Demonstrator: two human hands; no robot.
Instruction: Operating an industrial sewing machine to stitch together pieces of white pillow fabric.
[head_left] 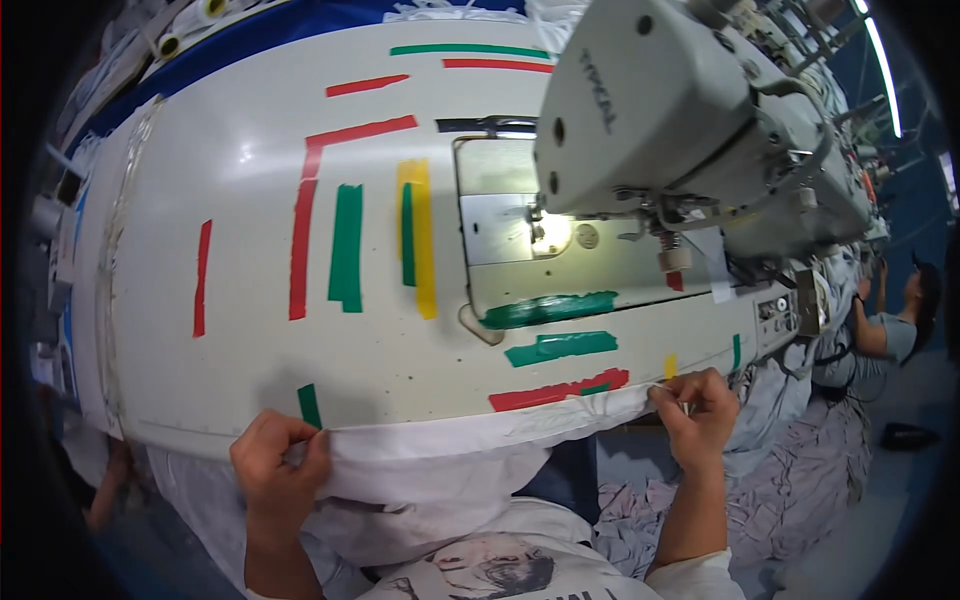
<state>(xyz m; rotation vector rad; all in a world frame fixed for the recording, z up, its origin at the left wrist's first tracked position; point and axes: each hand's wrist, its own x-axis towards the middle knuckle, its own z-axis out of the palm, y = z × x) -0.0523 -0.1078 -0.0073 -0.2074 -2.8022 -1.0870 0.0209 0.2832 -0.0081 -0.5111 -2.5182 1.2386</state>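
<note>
A strip of white fabric is stretched along the front edge of the table, with more of it hanging down toward my lap. At the strip's left end, my left hand pinches it between thumb and fingers. My right hand grips the other end in a similar pinch, close to the red tape. Beyond my hands stands a white industrial sewing machine. Its lamp lights the metal needle plate, and no fabric lies under the needle.
Red, green, yellow and black tape strips mark the white tabletop. Heaps of pale fabric lie below on the right. A co-worker is at the far right; another person's arm shows at the left.
</note>
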